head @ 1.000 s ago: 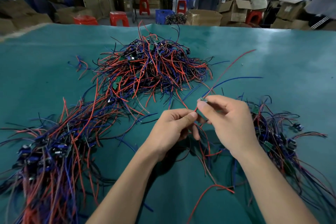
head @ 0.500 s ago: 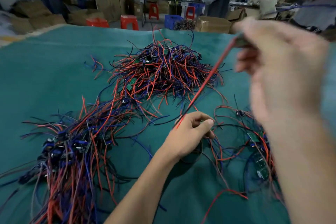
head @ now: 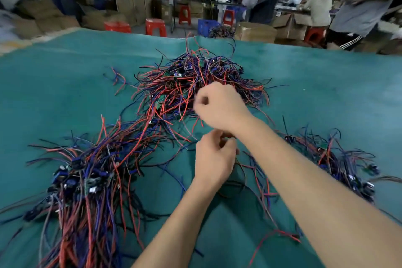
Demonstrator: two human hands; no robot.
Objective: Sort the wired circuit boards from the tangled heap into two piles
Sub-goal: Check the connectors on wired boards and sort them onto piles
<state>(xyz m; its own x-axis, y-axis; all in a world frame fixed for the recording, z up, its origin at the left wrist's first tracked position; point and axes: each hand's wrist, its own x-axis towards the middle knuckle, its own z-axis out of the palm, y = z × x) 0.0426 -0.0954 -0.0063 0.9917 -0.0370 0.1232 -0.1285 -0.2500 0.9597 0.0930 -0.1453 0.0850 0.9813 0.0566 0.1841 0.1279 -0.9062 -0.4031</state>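
The tangled heap (head: 195,80) of red, blue and black wires with small green circuit boards lies in the middle of the teal table (head: 65,85). A long pile of wired boards (head: 87,180) stretches along the near left. A smaller pile (head: 348,163) lies at the right. My right hand (head: 219,104) hovers blurred over the heap's near edge with curled fingers; whether it holds anything is hidden. Just below it, my left hand (head: 214,159) has its fingers curled and pinches thin wires above the cloth.
Loose red and dark wires (head: 261,183) trail on the cloth between my forearms. Beyond the table's far edge stand red stools (head: 155,26), cardboard boxes (head: 256,31) and a blue crate (head: 206,26). A person (head: 365,0) stands at the far right.
My right hand, raised high with a red wire stretched up half a second ago, has dropped forward over the heap. The long red wire no longer shows. My left hand stays near the middle.
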